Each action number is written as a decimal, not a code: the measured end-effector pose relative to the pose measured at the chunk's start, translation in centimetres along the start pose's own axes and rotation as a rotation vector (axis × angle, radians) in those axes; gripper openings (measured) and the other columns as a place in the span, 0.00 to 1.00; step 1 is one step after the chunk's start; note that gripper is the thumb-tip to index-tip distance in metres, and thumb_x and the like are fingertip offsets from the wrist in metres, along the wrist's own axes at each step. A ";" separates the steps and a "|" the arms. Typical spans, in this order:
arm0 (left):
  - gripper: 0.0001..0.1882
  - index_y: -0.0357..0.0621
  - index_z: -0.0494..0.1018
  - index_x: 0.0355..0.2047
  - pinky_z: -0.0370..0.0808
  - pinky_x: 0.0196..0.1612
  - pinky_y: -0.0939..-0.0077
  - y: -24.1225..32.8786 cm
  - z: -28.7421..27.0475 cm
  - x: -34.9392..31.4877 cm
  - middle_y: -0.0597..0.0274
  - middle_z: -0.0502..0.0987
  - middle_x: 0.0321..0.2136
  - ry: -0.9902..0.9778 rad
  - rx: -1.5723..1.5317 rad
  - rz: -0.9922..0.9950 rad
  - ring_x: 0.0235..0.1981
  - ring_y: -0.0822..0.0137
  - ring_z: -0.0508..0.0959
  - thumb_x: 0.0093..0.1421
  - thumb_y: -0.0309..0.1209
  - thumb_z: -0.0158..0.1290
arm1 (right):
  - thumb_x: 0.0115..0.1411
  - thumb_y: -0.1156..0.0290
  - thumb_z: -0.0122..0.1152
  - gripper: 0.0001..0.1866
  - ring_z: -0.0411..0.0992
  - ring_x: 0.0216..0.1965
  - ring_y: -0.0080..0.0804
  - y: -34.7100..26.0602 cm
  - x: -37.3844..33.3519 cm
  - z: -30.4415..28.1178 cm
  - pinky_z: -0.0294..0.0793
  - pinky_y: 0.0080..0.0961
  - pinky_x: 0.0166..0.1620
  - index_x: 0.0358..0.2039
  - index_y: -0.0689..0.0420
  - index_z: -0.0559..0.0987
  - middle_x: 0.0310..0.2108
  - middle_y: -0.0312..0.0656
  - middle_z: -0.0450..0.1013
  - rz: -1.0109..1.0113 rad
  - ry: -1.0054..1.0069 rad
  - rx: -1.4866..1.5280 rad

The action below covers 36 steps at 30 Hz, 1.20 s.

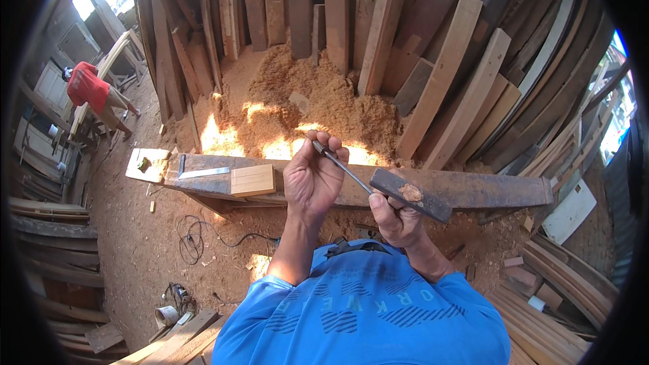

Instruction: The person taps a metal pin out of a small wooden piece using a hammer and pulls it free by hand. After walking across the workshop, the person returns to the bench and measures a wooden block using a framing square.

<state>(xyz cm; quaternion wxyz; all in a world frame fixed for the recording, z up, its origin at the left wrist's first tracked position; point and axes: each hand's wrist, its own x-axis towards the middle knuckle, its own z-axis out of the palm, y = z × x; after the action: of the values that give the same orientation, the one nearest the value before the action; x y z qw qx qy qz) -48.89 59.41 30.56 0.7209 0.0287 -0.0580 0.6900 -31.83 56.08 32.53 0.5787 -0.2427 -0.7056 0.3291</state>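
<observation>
Rod [347,173] above the beam [487,189], between both hands

Pinched at the far end in the left hand [314,179], with fingers curled nearly closed. Running rightward to the thumb of the right hand [401,224]. Gripped in that hand too, with fingers partly hidden: dark block [427,204], pale-patched on top. Lying on the beam, to the left: wood block [253,180] and, just beside, square [206,172].
</observation>
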 end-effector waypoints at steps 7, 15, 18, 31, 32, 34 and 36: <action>0.12 0.42 0.73 0.45 0.72 0.52 0.61 -0.5 0.6 -0.1 0.58 0.79 0.40 -0.042 0.048 0.008 0.44 0.60 0.76 0.70 0.33 0.42 | 0.58 0.77 0.59 0.01 0.69 0.22 0.30 1.0 -0.4 -0.1 0.67 0.29 0.25 0.31 0.59 0.76 0.24 0.40 0.70 -0.022 0.008 -0.056; 0.12 0.42 0.69 0.48 0.69 0.47 0.70 -0.6 2.1 -0.2 0.64 0.74 0.35 -0.153 0.037 -0.032 0.40 0.69 0.71 0.70 0.33 0.42 | 0.61 0.72 0.61 0.05 0.73 0.26 0.34 0.6 0.7 0.2 0.71 0.29 0.29 0.32 0.60 0.77 0.27 0.42 0.73 -0.156 -0.008 -0.086; 0.11 0.40 0.69 0.44 0.67 0.39 0.74 -0.2 2.2 0.1 0.65 0.70 0.29 -0.158 -0.021 -0.070 0.32 0.71 0.68 0.71 0.33 0.41 | 0.61 0.71 0.60 0.06 0.73 0.27 0.34 0.7 0.4 1.0 0.71 0.29 0.30 0.32 0.60 0.76 0.27 0.42 0.73 -0.137 0.000 -0.063; 0.09 0.41 0.64 0.31 0.54 0.21 0.77 3.4 3.9 3.7 0.70 0.60 0.17 -0.093 -0.307 0.104 0.15 0.75 0.57 0.68 0.27 0.37 | 0.64 0.73 0.57 0.05 0.69 0.20 0.32 0.6 0.1 3.2 0.64 0.30 0.21 0.35 0.60 0.73 0.22 0.40 0.68 -0.348 0.233 0.320; 0.10 0.41 0.64 0.27 0.54 0.20 0.76 3.7 4.4 3.8 0.69 0.60 0.15 -0.041 -0.345 0.127 0.14 0.74 0.57 0.67 0.25 0.37 | 0.65 0.72 0.57 0.06 0.69 0.19 0.31 0.2 0.3 3.7 0.65 0.31 0.21 0.33 0.60 0.72 0.22 0.40 0.68 -0.382 0.230 0.452; 0.10 0.41 0.64 0.28 0.53 0.19 0.77 3.4 5.5 3.7 0.69 0.60 0.15 -0.055 -0.327 0.102 0.13 0.74 0.56 0.67 0.26 0.36 | 0.65 0.70 0.57 0.07 0.69 0.19 0.30 1.2 0.3 2.5 0.67 0.30 0.21 0.33 0.60 0.72 0.21 0.39 0.68 -0.285 0.051 0.091; 0.10 0.41 0.64 0.28 0.52 0.17 0.77 3.2 5.6 3.9 0.71 0.58 0.14 -0.066 -0.332 0.133 0.11 0.75 0.55 0.68 0.26 0.36 | 0.65 0.69 0.56 0.08 0.69 0.18 0.30 1.5 0.4 2.1 0.67 0.27 0.21 0.33 0.60 0.72 0.21 0.41 0.68 0.079 -0.157 -0.178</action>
<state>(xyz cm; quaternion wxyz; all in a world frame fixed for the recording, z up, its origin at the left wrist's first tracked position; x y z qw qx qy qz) -52.16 62.76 36.48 0.6661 -0.0721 -0.1964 0.7160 -33.99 57.00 31.45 0.4846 -0.2941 -0.7650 0.3055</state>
